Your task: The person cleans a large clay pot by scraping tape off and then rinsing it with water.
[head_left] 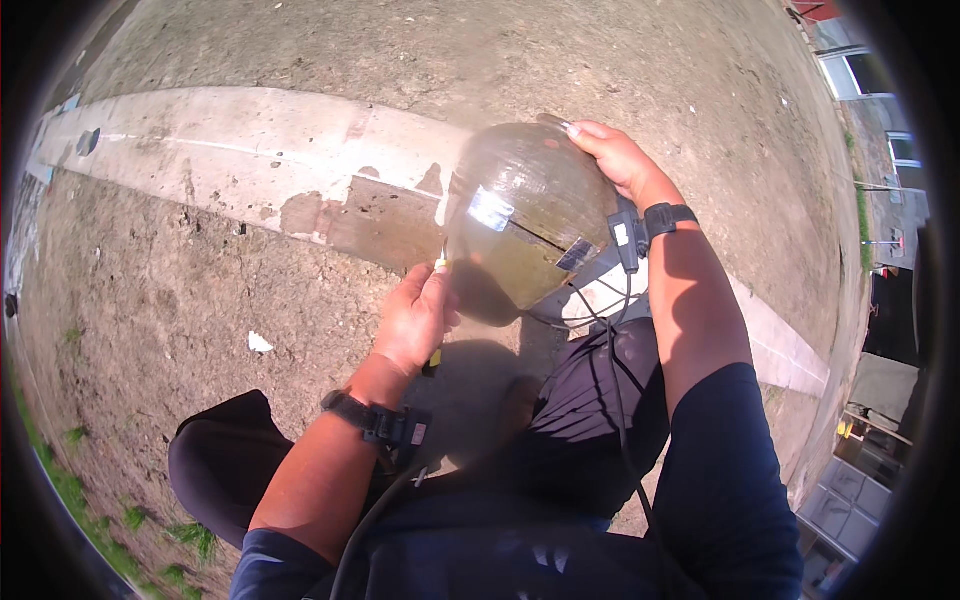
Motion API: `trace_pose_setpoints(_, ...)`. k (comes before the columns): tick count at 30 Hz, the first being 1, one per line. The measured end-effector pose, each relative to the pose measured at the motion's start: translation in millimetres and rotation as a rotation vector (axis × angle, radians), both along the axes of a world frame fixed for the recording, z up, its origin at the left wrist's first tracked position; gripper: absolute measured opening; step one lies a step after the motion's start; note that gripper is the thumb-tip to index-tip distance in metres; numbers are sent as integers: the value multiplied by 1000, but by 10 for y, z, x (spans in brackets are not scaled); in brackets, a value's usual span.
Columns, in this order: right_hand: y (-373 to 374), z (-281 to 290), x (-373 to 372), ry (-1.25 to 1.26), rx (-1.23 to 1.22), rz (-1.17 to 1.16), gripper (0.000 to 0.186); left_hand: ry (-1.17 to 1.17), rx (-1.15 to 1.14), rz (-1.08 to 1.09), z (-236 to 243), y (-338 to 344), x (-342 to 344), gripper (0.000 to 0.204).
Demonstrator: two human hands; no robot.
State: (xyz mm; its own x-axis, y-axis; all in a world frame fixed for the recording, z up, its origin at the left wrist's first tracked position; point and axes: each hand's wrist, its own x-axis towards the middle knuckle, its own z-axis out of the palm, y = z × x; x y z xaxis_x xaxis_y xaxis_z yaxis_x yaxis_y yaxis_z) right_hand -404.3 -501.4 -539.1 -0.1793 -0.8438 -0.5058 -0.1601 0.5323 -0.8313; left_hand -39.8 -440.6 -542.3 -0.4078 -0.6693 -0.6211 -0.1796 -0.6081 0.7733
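Observation:
A large, rounded, glossy olive-coloured object (520,255), partly see-through or blurred, is in front of me above my knees. At its upper right edge, my right hand (618,160) grips it, thumb along the rim and the other fingers mostly hidden. Close by its left side, my left hand (415,320) is closed around a slim tool with a yellow-and-black handle (434,360). A thin tip points up from that hand beside the object; I cannot tell whether it touches. Bright reflections cover parts of the object's surface.
Black cables (615,370) run from the wrist straps down across my dark trousers (590,410). A pale concrete strip (250,130) with a wet patch crosses the bare dirt (280,310). Buildings (890,150) stand along the right edge, and grass (195,540) grows at lower left.

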Motion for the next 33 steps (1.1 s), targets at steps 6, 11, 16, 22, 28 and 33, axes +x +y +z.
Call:
trace_pose_setpoints(6, 39, -6, -3, -43, -33, 20, 37, 72, -62, -110, 113, -7, -85, 32)
trace_pose_setpoints(11, 45, -80, -72, -47, -5, -5, 38, 41, -89, -190, 224, -53, -292, 37)
trace_pose_setpoints(16, 45, -127, -104, -50, -20, -12, 37, -28, -157, -253, 273, -86, -404, 40)
trace_pose_setpoints(22, 53, -82, -56, -61, -23, -20, 36, 2, -185, -245, 185, -139, -408, 41)
trace_pose_setpoints(28, 71, -101, -80, -93, -32, -23, 37, -8, -198, -270, 252, -199, -457, 40)
trace_pose_setpoints(33, 76, -28, -27, -128, -23, -23, 37, -35, -251, -289, 242, -219, -460, 37)
